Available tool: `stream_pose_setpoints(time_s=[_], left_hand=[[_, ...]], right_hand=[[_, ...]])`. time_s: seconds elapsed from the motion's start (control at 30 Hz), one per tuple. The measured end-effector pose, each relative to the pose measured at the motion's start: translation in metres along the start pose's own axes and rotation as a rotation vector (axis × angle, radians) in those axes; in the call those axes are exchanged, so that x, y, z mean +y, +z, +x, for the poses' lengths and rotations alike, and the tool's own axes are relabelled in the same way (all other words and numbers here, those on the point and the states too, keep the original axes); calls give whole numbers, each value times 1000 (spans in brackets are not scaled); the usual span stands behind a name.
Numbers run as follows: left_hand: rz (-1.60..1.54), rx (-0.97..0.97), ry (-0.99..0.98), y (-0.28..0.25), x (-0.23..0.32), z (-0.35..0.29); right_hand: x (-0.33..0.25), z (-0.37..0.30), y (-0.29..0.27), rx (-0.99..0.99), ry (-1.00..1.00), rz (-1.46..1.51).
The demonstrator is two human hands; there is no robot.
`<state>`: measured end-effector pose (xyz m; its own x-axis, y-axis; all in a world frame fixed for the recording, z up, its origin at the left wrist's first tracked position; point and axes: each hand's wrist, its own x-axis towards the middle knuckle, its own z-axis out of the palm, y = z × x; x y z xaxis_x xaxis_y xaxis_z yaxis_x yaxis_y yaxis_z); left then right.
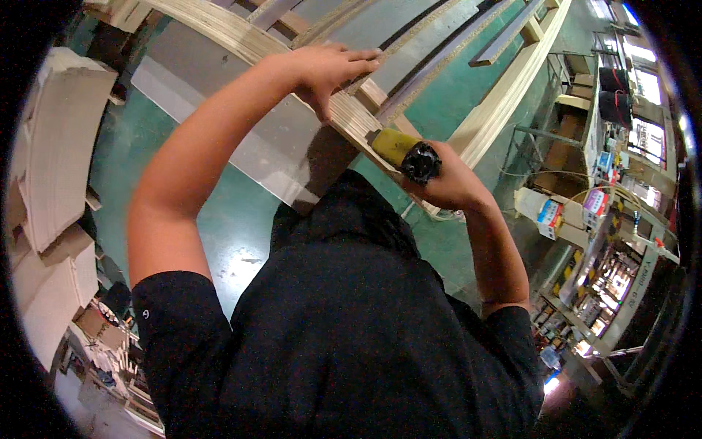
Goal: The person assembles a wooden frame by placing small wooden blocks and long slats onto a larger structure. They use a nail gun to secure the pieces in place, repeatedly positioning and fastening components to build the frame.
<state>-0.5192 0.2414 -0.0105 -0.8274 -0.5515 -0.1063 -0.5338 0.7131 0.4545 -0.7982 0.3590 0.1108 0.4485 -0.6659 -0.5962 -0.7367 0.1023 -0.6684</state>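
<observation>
My right hand is closed around the grip of a yellow-green nail gun with a black end cap. Its nose points at the near rail of a pale wooden frame. My left hand reaches over that same rail with fingers stretched out and the thumb apart, holding nothing. Whether its palm presses on the wood cannot be made out. Narrow slats with dark faces and rough edges run across inside the frame. What lies under the tool's nose is hidden.
A grey flat panel lies below the near rail, over the green floor. Stacked pale boards stand at the left. Workbenches with small coloured boxes line the right. A thin hose shows below my right hand.
</observation>
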Motion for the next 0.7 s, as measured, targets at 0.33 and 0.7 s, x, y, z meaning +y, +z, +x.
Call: stream_pose_setpoints(time_s=[0.33,0.7], left_hand=[[-460,-178,-229,-16,-2,-7],[-157,-68,-53,8,-6,-4]], right_hand=[[-9,32,-17,-12,-46,84],[-58,61,-8,43,95,148]])
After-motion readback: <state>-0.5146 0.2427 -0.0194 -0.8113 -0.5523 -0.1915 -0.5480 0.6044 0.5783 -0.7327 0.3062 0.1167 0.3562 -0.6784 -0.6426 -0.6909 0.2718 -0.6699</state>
